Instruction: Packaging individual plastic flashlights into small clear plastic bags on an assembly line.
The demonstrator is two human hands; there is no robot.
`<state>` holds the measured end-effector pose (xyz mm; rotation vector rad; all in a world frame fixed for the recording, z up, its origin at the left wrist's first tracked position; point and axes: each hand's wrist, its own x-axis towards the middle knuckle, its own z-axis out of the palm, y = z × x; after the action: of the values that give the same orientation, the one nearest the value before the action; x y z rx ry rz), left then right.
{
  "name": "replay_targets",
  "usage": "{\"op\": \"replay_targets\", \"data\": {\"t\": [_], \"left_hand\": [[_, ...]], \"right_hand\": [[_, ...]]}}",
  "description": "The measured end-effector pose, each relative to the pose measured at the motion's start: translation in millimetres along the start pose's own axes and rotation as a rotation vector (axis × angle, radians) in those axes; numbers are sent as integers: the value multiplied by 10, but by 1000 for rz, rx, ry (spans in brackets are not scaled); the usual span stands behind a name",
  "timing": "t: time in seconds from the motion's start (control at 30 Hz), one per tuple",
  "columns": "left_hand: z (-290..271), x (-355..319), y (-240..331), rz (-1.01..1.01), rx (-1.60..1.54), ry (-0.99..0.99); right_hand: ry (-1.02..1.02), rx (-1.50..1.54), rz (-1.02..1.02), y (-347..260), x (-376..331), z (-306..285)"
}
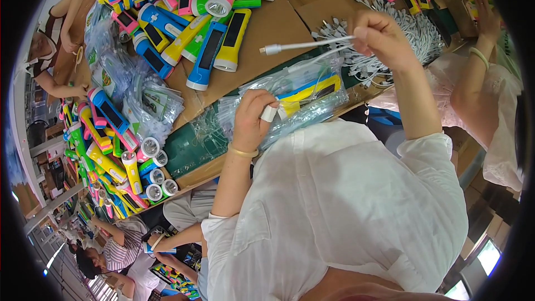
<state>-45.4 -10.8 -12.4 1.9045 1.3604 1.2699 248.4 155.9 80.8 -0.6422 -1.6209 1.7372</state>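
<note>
My right hand (384,39) is raised over the table, thumb and fingers pinched on a white charging cable (304,45). The cable's plug end points left. Below it my left hand (251,118) is closed, fingers curled in, at the left end of a blue and yellow flashlight (312,92) among clear plastic bags (312,116). A small white piece (268,113) shows at the left fingertips; I cannot tell whether it is held or wrapped around a finger. Beyond my right hand lies a tangled heap of white cables (415,39).
Colourful flashlights (205,58) pile up on cardboard (292,5) at the far side, with another heap (108,161) at the left. Between them lie clear bags with printed cards (156,100). A green mat (192,153) covers the near side. Other people sit left, lower left and right.
</note>
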Motion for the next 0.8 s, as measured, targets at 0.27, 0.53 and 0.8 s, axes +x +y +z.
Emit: {"op": "replay_targets", "data": {"t": [0.27,0.53,0.8], "left_hand": [[-12,-53,57,15,7,25],[-129,-140,281,-427,111,122],[-53,-112,405,-278,19,210]], "right_hand": [[-171,-467,361,241,-95,64],[-400,-810,36,350,214,603],[-486,-223,290,641,324,905]]}}
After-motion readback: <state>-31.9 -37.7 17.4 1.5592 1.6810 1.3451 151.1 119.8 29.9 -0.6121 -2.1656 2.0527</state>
